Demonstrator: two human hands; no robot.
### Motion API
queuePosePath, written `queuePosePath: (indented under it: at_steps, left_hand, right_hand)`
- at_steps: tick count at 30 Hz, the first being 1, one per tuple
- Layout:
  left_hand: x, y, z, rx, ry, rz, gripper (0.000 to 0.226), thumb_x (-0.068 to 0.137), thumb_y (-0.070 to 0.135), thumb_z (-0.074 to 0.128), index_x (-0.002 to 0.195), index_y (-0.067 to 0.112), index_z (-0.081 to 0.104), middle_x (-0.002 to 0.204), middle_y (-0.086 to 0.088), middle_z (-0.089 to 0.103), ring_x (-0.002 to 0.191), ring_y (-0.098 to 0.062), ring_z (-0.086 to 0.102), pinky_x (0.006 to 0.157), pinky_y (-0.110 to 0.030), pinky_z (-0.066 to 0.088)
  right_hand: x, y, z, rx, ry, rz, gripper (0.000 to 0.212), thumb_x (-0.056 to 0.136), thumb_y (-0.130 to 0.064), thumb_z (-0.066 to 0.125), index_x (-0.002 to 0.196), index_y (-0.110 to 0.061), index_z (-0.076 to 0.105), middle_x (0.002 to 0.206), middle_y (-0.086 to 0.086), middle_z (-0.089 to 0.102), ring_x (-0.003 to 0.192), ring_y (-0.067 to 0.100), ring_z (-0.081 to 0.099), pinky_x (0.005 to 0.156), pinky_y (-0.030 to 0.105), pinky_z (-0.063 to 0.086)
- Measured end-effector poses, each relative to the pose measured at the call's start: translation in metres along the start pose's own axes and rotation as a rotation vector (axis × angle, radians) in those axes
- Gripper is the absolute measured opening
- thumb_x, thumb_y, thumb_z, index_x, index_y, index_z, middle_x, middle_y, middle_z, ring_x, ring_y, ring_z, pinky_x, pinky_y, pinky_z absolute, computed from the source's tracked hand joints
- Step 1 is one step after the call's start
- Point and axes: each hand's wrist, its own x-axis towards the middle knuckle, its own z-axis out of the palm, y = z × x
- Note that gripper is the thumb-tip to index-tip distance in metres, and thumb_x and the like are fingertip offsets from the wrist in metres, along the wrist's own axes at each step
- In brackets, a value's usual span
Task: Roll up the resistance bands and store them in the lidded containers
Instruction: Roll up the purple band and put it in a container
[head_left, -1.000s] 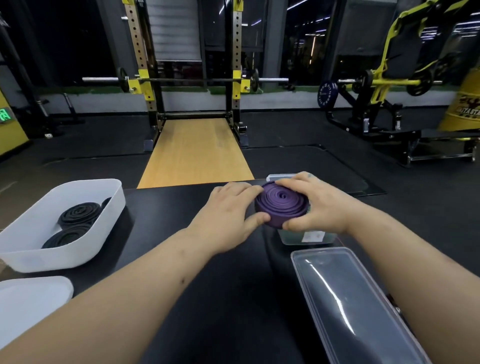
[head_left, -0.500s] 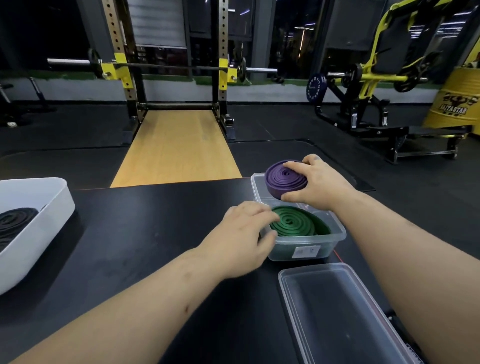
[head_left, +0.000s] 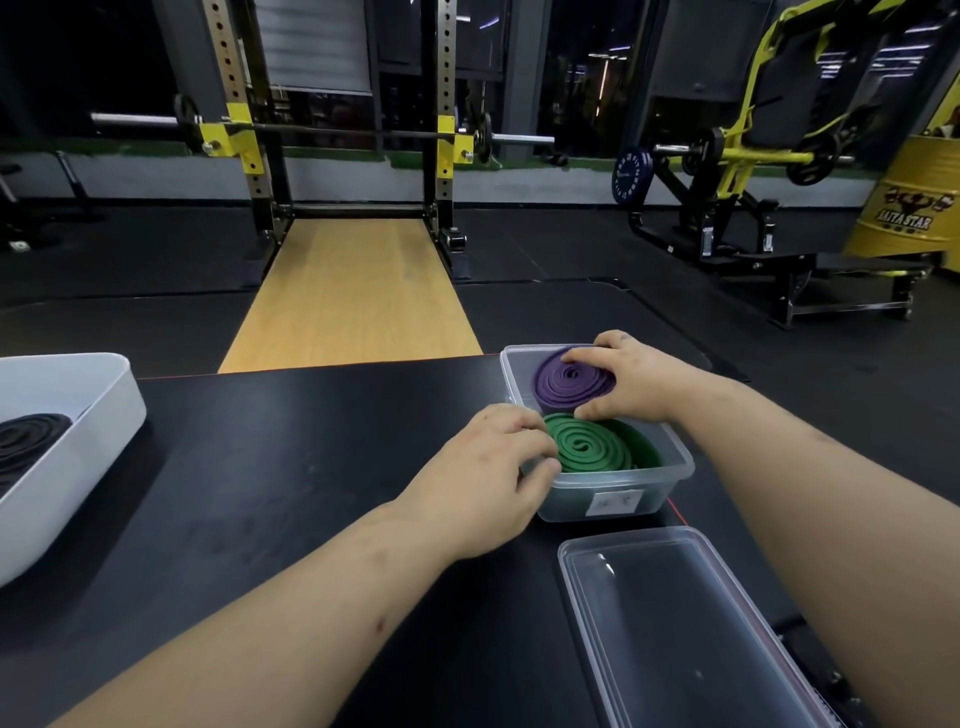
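Black rubber floor (head_left: 545, 244) throughout, with a light wooden lifting platform (head_left: 353, 301) running to a steel squat rack (head_left: 445, 78) carrying a barbell (head_left: 337, 133). A yellow-framed weight machine (head_left: 737, 166) and a yellow printed drum (head_left: 914, 208) stand at right. Windows (head_left: 582, 78) behind are dark; lighting dim.

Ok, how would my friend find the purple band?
Start at the black table and go to the clear tub near its far right edge. Two coiled bands lie inside; the purple band is the far one, gripped by the right hand, unlike the green band beside it.
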Motion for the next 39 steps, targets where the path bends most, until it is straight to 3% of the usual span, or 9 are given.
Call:
queuePosePath:
  at_steps: [7,10,13,17,19,24,29,35,39]
  left_hand:
    - [0.002,-0.001,-0.002,0.005,-0.027,-0.012,0.026,0.104,0.036,0.052,0.118,0.025,0.071,0.131,0.017,0.052,0.13,-0.002,0.038,0.109,-0.015,0.028]
    - [0.002,-0.001,-0.003,0.01,-0.027,-0.011,0.026,0.104,0.036,0.052,0.118,0.024,0.071,0.131,0.016,0.053,0.13,-0.003,0.038,0.107,-0.012,0.025]
    - [0.002,0.0,-0.003,0.015,-0.025,-0.006,0.026,0.104,0.036,0.053,0.117,0.023,0.072,0.131,0.015,0.054,0.129,-0.004,0.039,0.106,-0.011,0.025]
    - [0.002,0.001,-0.005,0.023,-0.034,-0.005,0.028,0.105,0.035,0.052,0.117,0.021,0.072,0.131,0.013,0.055,0.128,-0.005,0.041,0.107,-0.012,0.026]
    - [0.002,0.001,-0.006,0.027,-0.042,-0.011,0.028,0.105,0.036,0.051,0.119,0.022,0.072,0.132,0.013,0.054,0.128,-0.005,0.04,0.108,-0.013,0.026]
    - [0.001,0.001,-0.003,0.038,-0.031,-0.011,0.028,0.105,0.035,0.052,0.119,0.021,0.072,0.131,0.012,0.056,0.128,-0.007,0.042,0.112,-0.021,0.031]
    - [0.001,-0.002,0.001,0.06,-0.041,-0.011,0.028,0.105,0.036,0.05,0.119,0.024,0.071,0.133,0.014,0.055,0.13,-0.008,0.042,0.114,-0.035,0.034]
    - [-0.003,-0.003,0.003,0.085,-0.031,-0.007,0.031,0.105,0.04,0.044,0.12,0.027,0.068,0.138,0.012,0.052,0.134,-0.011,0.042,0.113,-0.041,0.035]
    - [-0.005,0.002,-0.001,0.043,-0.154,-0.144,0.039,0.1,0.058,0.048,0.132,0.037,0.056,0.163,0.009,0.018,0.146,-0.011,0.031,0.12,-0.038,0.032]
  right_hand:
    - [0.008,-0.009,-0.001,-0.041,-0.161,0.0,0.073,0.095,-0.051,0.067,0.159,-0.044,0.031,0.171,0.0,0.009,0.153,0.028,0.027,0.125,0.037,0.022]
    - [0.01,-0.01,0.0,-0.117,-0.174,0.009,0.071,0.096,-0.057,0.06,0.158,-0.049,0.026,0.172,-0.003,0.009,0.153,0.03,0.028,0.126,0.044,0.019]
    - [0.012,-0.008,0.0,-0.245,-0.223,0.04,0.066,0.1,-0.065,0.043,0.159,-0.052,0.016,0.173,-0.006,0.007,0.156,0.026,0.023,0.127,0.053,0.007]
    - [0.021,-0.014,-0.005,-0.292,-0.308,0.115,0.06,0.106,-0.028,0.031,0.162,-0.044,0.015,0.174,-0.004,0.001,0.159,0.025,0.01,0.124,0.063,0.0]
    - [0.02,-0.015,-0.002,-0.401,-0.308,0.113,0.064,0.105,-0.022,0.029,0.162,-0.046,0.01,0.174,-0.005,0.003,0.16,0.02,0.007,0.124,0.065,-0.004]
    - [0.009,-0.02,0.003,-0.551,-0.232,0.107,0.06,0.108,-0.031,0.029,0.16,-0.052,0.007,0.173,-0.006,0.011,0.159,0.016,0.013,0.122,0.066,-0.01]
    - [0.002,-0.029,0.01,-0.658,-0.228,0.109,0.07,0.102,-0.026,0.029,0.163,-0.043,0.0,0.173,-0.001,0.014,0.16,0.023,-0.003,0.12,0.07,-0.01]
    - [-0.003,-0.02,0.02,-0.434,-0.119,0.132,0.069,0.099,-0.03,0.032,0.162,-0.046,0.008,0.174,0.0,0.003,0.16,0.018,-0.008,0.126,0.059,-0.007]
    - [-0.017,-0.014,0.021,-0.103,0.067,0.131,0.056,0.105,-0.036,0.042,0.16,-0.041,0.03,0.174,0.001,-0.001,0.16,0.023,0.006,0.129,0.042,0.009]
